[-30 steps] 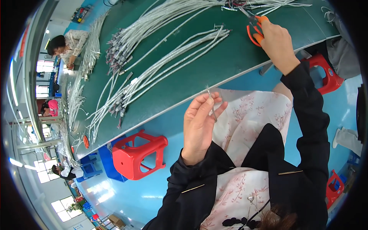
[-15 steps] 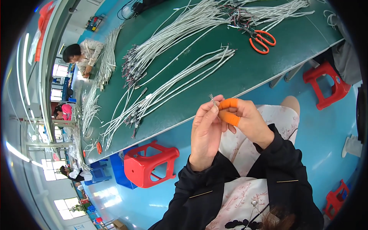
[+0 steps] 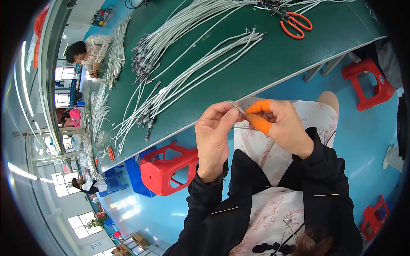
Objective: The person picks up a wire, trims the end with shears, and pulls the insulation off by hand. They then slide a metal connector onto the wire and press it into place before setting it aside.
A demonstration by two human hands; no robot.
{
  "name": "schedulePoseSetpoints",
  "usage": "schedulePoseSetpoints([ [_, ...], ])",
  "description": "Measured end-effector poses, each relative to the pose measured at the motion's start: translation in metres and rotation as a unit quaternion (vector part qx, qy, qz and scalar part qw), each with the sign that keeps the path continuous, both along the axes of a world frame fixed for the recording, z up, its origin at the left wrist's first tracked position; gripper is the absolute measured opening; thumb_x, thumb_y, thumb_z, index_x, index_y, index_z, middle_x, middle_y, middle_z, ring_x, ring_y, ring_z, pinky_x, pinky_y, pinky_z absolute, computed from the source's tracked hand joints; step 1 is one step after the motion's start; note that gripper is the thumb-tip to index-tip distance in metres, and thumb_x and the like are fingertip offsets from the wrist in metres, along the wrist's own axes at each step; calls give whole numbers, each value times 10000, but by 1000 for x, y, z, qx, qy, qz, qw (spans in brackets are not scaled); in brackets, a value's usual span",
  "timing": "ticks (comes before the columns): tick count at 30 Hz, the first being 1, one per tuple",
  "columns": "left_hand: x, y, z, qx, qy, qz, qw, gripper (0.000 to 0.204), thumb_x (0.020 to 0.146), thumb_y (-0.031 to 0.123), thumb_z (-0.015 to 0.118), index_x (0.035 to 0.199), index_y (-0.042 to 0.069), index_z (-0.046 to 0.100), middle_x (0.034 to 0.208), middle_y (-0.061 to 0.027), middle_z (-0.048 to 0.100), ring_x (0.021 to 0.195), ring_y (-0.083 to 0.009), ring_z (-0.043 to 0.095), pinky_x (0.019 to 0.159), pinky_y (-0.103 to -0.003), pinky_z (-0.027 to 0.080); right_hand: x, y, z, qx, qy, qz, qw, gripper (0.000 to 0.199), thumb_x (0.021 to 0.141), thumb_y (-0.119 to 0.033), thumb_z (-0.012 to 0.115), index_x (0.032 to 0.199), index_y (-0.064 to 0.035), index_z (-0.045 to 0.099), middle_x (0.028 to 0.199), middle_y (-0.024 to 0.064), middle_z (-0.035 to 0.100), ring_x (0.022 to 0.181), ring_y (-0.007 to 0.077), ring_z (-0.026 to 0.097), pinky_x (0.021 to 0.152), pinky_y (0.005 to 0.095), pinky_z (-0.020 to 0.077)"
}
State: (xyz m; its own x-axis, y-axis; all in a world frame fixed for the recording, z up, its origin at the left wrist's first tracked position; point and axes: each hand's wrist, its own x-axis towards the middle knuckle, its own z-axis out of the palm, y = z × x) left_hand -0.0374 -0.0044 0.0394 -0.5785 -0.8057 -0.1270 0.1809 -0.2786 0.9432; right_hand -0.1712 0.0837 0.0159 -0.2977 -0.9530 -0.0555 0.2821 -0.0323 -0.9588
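Observation:
Just in front of the table's near edge, my left hand (image 3: 215,135) pinches the frayed end of a cable (image 3: 240,110) between thumb and fingertips. My right hand (image 3: 283,128), orange covers on its thumb and index finger, closes on the same strands from the right. The fingertips of both hands nearly meet. A short grey length shows beneath them; the remainder is hidden by the hands. Beyond, on the green table (image 3: 273,66), lies a small bundle of white cables (image 3: 200,70) with dark-tipped ends toward the left.
A larger pile of white cables (image 3: 188,23) lies farther back, near orange-handled scissors (image 3: 295,25). Red stools stand below the table, one at left (image 3: 164,168) and one at right (image 3: 369,85). A co-worker (image 3: 92,53) sits across at the far left.
Both hands have shifted, the left one leftward, and the strands that stuck up above the fingertips now lean left. The view has moved slightly, so the table sits higher.

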Motion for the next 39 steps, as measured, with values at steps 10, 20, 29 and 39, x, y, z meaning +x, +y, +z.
schedulePoseSetpoints([
  [10, 4, 1, 2, -7, -33, 20, 999, 130, 827, 2, 625, 947, -47, 619, 864, -100, 651, 751, -145, 615, 728, -259, 496, -2, 7, 14, 26, 172, -22, 984, 95, 805, 32, 611, 898, 50, 617, 745, 27, 609, 583, 38, 508, 513, 189, 395],
  [20, 2, 2, 1, 1, -14, 11, 1000, 72, 832, 3, 584, 886, -24, 621, 863, -103, 639, 739, -150, 607, 716, -288, 497, 8, 6, 6, -70, 310, -132, 939, 98, 808, 30, 594, 902, 47, 616, 720, 38, 597, 548, 58, 507, 477, 192, 370],
  [29, -1, 5, 2, 102, 27, -16, 994, 74, 858, 43, 573, 898, -1, 617, 840, -76, 619, 744, -121, 561, 726, -277, 476, -6, 9, 11, 77, -213, 67, 972, 135, 853, -56, 551, 943, 19, 619, 713, 45, 591, 498, 31, 419, 442, 168, 277],
  [39, 3, 2, 1, 38, -29, -21, 999, 92, 851, 40, 594, 904, -30, 621, 816, -95, 630, 713, -139, 588, 684, -279, 494, -8, 11, 9, 99, -192, 73, 974, 147, 837, -53, 549, 944, 24, 614, 706, 38, 589, 510, 22, 401, 453, 162, 268],
])
